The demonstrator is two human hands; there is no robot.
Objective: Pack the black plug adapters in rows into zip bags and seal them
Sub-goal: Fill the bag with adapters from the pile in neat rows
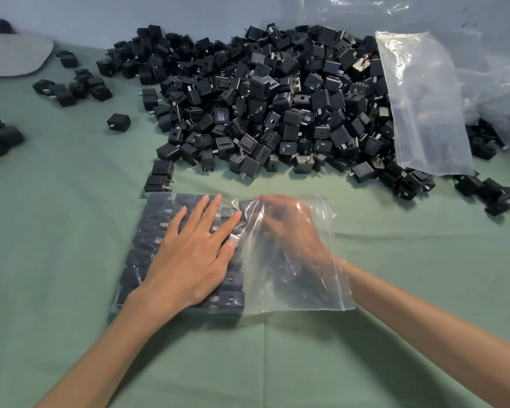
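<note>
One hand (289,228) inside zip bag (302,290), grip unclear

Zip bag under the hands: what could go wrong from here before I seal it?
1. The right hand is inside the zip bag, blurred behind plastic. Pulling it out could drag the nearest adapters out of row, since the left hand presses only the left rows.
2. The bag's right part is slack and its mouth open. Lifting now could let adapters slide loose.
</note>
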